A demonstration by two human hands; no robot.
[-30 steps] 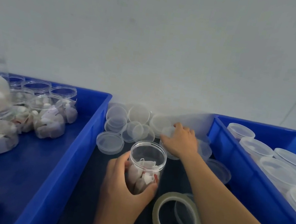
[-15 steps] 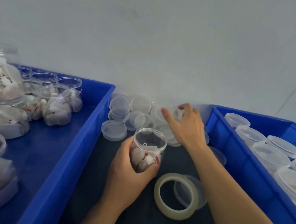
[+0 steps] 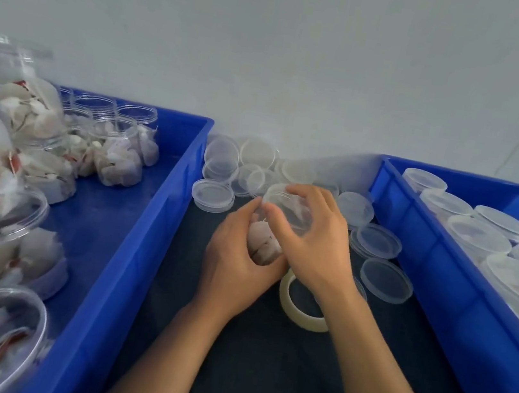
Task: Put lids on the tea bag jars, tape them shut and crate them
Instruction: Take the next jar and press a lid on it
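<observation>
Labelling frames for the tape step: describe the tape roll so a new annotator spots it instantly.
Find the dark mat between the two blue crates. Just under the right hand's wrist lies the tape roll, flat on the mat. Unlike the clear lids around it, it is an open, yellowish ring you can see the mat through.

A dark tabletop (image 3: 257,381) carries two blue crates, the left crate (image 3: 129,244) and the right crate (image 3: 442,274). Between them, loose clear lids (image 3: 213,191) lie scattered toward the wall, some overlapping. A tape roll (image 3: 297,316) lies flat nearer the viewer, beside another lid (image 3: 385,280).
</observation>
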